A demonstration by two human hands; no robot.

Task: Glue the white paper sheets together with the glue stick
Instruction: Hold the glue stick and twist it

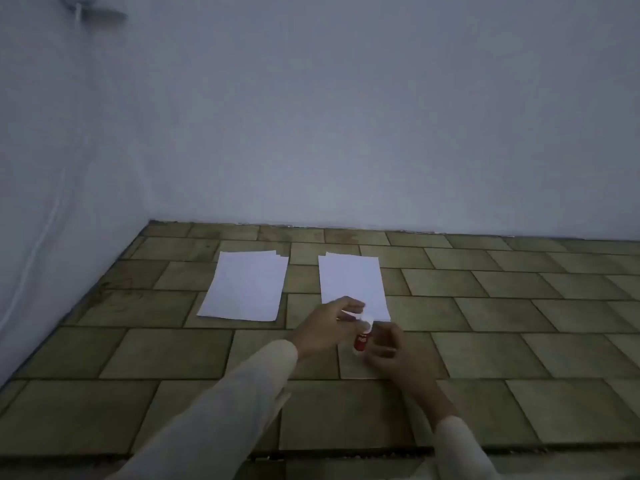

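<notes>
Right hand (398,353) curls round the red glue stick (362,342) while left hand (325,327), pinching its white cap (366,319), should pull straight off.

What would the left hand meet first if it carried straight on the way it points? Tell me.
The white cap of the red glue stick that the right hand grips: the left hand points straight at it. Blur hides whether it already touches. Beyond lies the right stack of white paper sheets.

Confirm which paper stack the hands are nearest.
The right stack: the left hand and glue stick overlap its near edge. The left stack lies apart.
</notes>
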